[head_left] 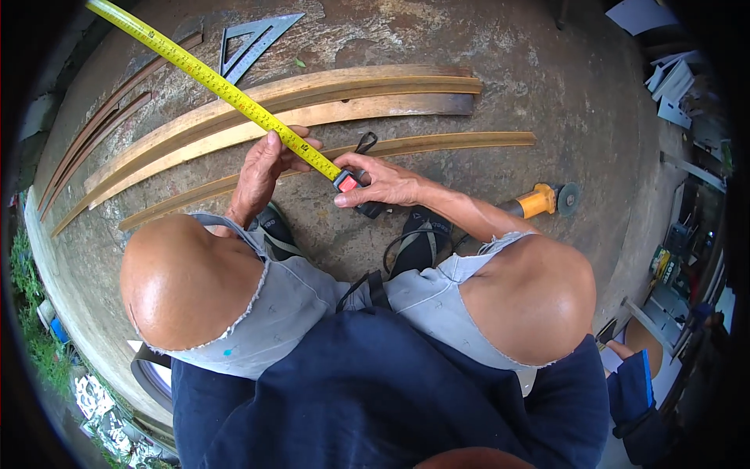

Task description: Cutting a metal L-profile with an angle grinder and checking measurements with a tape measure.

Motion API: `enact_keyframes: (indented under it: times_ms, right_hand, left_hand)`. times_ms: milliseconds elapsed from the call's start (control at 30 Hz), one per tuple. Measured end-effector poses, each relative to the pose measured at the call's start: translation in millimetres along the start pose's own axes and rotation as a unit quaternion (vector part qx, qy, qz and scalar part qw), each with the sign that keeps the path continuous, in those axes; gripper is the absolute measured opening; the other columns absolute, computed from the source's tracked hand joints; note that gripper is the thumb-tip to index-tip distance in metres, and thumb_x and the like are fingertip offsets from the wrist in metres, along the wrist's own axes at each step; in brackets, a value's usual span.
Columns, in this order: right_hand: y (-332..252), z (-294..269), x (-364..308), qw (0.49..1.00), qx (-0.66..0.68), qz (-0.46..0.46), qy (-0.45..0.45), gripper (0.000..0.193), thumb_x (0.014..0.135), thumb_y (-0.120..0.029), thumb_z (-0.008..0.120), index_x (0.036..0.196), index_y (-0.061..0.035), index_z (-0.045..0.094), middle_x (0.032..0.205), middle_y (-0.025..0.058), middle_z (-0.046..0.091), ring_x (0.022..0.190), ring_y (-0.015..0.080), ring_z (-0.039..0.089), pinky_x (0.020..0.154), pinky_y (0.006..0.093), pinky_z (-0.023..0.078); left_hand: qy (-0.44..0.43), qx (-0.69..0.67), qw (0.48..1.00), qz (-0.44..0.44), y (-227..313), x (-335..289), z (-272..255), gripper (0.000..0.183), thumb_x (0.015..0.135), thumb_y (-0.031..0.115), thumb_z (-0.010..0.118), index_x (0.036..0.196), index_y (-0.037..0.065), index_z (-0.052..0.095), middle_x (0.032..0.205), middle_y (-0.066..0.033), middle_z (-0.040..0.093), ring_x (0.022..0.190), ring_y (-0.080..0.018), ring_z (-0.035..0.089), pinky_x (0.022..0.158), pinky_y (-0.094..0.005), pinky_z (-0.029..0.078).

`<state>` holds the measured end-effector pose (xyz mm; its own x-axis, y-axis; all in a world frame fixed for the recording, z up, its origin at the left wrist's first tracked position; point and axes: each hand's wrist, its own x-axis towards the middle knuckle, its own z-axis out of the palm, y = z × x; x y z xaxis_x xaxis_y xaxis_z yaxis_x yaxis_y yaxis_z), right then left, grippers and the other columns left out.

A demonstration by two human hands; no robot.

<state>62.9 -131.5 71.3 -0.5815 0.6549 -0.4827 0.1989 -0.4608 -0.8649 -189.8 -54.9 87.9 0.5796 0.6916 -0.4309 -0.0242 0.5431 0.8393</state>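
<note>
My right hand [383,181] is closed around the black and red case of a tape measure [346,184], with a dark wrist loop sticking up beside it. A long yellow blade [207,78] runs out of the case to the upper left, past the picture's edge. Close to the case, my left hand [262,168] pinches that blade, thumb on top and fingers underneath. Below the blade, several wooden strips [328,113] lie on the floor. One thinner wooden strip [437,141] passes behind both hands.
A grey triangular square [254,48] lies beyond the strips. Dark narrow strips [101,121] rest at the left. Right of my right forearm is a yellow angle grinder [539,202] with a disc. Tools and boards [673,94] line the right side, where part of another person [631,383] shows.
</note>
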Motion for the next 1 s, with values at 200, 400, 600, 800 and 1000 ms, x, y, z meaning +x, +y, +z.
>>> enact_keyframes:
  times_ms: [200, 400, 600, 800, 1000]
  right_hand:
    - [13, 38, 22, 1.000, -0.013, -0.016, -0.005, 0.095, 0.074, -0.068, 0.080, 0.136, -0.0027, 0.049, 0.123, 0.0182, 0.062, 0.120, 0.0274, 0.059, 0.100, 0.0388, 0.046]
    - [11, 61, 31, 0.994, 0.105, -0.032, -0.005, 0.105, 0.075, -0.054, 0.087, 0.149, -0.0006, 0.035, 0.133, 0.0214, 0.056, 0.118, 0.0305, 0.060, 0.102, 0.0418, 0.047]
    - [-10, 61, 37, 0.989, -0.095, -0.108, -0.018, 0.102, 0.080, -0.046, 0.081, 0.151, 0.0010, 0.025, 0.134, 0.0292, 0.055, 0.122, 0.0399, 0.060, 0.098, 0.0442, 0.052]
    - [-38, 31, 40, 0.954, -0.256, -0.155, -0.026, 0.072, 0.085, -0.051, 0.075, 0.132, 0.0007, 0.055, 0.094, 0.0230, 0.072, 0.087, 0.0397, 0.071, 0.077, 0.0449, 0.055]
    - [-51, -39, 30, 0.971, -0.236, -0.023, 0.001, 0.064, 0.085, -0.048, 0.074, 0.123, 0.0034, 0.066, 0.095, 0.0164, 0.074, 0.086, 0.0265, 0.072, 0.077, 0.0386, 0.055]
  left_hand:
    - [0.050, 0.073, 0.995, -0.042, -41, -33, -12, 0.029, 0.105, 0.025, 0.057, 0.122, 0.002, 0.065, 0.116, -0.0136, 0.071, 0.104, -0.0221, 0.069, 0.092, -0.0385, 0.055]
    - [0.094, -0.049, 0.985, -0.139, -64, -56, -11, 0.028, 0.105, 0.029, 0.058, 0.117, 0.005, 0.067, 0.111, -0.0088, 0.070, 0.098, -0.0201, 0.069, 0.085, -0.0374, 0.058]
    - [0.107, -0.138, 0.979, -0.105, -64, -58, -18, 0.025, 0.106, 0.030, 0.055, 0.107, 0.007, 0.067, 0.104, -0.0060, 0.070, 0.095, -0.0160, 0.067, 0.086, -0.0328, 0.056]
    - [0.110, -0.087, 0.989, -0.046, -62, -63, -21, 0.024, 0.108, 0.027, 0.051, 0.102, 0.007, 0.065, 0.098, -0.0045, 0.068, 0.092, -0.0128, 0.063, 0.085, -0.0297, 0.053]
    - [0.082, 0.091, 0.992, 0.030, -46, -86, -74, 0.020, 0.106, 0.024, 0.056, 0.106, 0.005, 0.062, 0.094, -0.0081, 0.068, 0.088, -0.0153, 0.064, 0.083, -0.0316, 0.053]
